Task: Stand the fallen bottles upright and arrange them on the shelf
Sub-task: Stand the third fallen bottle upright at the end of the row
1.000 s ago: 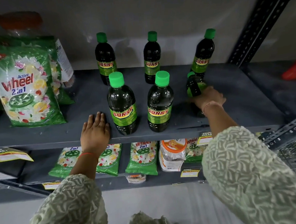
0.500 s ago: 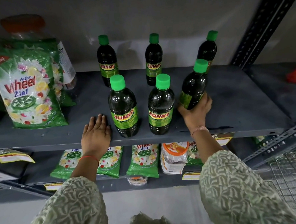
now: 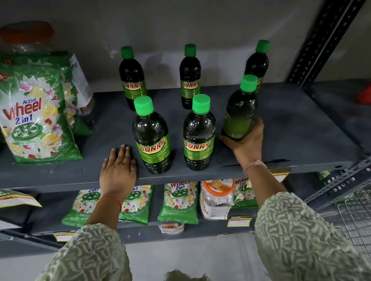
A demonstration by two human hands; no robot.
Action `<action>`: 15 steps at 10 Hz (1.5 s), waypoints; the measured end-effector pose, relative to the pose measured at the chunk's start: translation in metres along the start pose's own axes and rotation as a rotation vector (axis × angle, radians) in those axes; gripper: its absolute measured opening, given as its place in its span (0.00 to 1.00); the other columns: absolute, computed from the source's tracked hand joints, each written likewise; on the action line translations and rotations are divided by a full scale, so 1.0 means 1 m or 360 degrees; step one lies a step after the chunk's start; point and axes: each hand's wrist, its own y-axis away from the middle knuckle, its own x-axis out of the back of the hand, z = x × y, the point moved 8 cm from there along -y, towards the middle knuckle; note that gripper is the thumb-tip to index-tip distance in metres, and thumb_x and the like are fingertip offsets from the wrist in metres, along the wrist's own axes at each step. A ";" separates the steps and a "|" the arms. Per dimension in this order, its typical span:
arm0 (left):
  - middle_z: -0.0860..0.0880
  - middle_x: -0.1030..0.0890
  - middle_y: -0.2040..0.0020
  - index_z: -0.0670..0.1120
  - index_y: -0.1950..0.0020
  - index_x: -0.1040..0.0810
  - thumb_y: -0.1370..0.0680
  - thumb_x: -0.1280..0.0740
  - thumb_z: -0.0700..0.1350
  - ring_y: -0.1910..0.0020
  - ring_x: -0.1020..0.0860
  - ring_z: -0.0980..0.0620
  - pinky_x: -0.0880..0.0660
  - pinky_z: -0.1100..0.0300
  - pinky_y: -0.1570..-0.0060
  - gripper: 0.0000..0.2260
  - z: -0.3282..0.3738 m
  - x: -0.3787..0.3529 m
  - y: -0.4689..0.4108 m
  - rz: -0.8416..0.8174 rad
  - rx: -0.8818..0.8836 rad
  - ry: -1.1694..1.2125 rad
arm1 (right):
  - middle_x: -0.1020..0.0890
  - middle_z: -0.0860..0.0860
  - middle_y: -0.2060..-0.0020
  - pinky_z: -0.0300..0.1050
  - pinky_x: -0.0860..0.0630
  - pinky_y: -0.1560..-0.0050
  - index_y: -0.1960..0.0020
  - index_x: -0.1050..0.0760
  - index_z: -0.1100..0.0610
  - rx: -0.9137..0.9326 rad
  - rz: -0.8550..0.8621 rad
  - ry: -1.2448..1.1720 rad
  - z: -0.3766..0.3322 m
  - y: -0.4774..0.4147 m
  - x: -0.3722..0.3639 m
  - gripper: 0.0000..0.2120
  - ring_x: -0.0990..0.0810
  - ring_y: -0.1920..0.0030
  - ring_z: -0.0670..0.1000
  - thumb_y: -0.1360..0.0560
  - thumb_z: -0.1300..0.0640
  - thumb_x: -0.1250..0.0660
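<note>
Clamping the tilted bottle [image 3: 240, 114] low, right of the front pair, the right hand [image 3: 247, 143] steadies slick, liquid-heavy plastic; left hand [image 3: 118, 169] lies flat, fingers together, on the shelf [image 3: 300, 132].

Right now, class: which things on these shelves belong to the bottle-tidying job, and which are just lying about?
Job:
- held Sunny bottle in right hand
- five standing Sunny bottles, e.g.
- grey shelf

Lying about:
- Wheel detergent packet
- orange-lidded jar
- wire basket
</note>
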 end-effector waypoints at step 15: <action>0.46 0.44 0.23 0.44 0.26 0.46 0.20 0.50 0.48 0.24 0.48 0.44 0.51 0.50 0.25 0.23 -0.001 -0.001 -0.001 0.0014 -0.0041 0.0009 | 0.24 0.51 0.46 0.43 0.32 0.43 0.36 0.33 0.59 0.0046 -0.0458 0.0203 0.009 0.045 0.024 0.27 0.27 0.44 0.50 0.32 0.62 0.28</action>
